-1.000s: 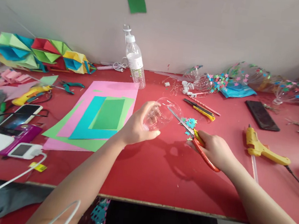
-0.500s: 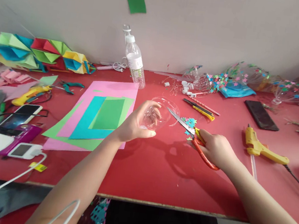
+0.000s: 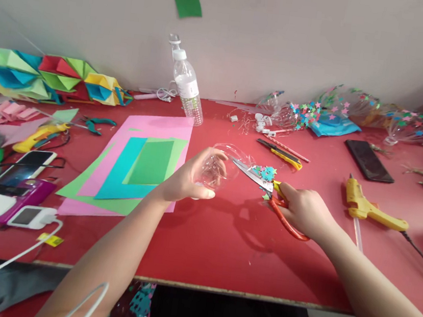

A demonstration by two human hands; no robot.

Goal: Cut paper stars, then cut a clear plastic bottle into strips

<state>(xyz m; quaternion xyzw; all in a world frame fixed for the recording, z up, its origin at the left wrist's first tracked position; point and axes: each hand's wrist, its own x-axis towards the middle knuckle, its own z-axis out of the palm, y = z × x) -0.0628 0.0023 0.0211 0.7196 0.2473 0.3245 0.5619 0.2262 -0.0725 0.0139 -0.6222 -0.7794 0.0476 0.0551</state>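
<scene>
My left hand (image 3: 189, 176) is wrapped round a clear plastic bottle piece (image 3: 226, 168), cut open and held above the red table. My right hand (image 3: 307, 211) grips a pair of scissors (image 3: 253, 174) with red and yellow handles. The scissor blades point left, their tips at the open edge of the bottle piece; whether they bite into the plastic I cannot tell. Just behind the blades lies a small heap of blue, green and pink paper stars (image 3: 266, 172).
Coloured paper sheets (image 3: 119, 160) lie at left, with a plastic bottle (image 3: 187, 86) behind them. A yellow cutter knife (image 3: 285, 156), a black phone (image 3: 369, 161) and a yellow glue gun (image 3: 374, 214) lie at right. Star-covered plastic pieces (image 3: 301, 115) line the wall.
My left hand has drifted slightly left and down with the bottle piece. The scissors have stayed nearly in place, their blades now looking closer together. The view has shifted slightly.
</scene>
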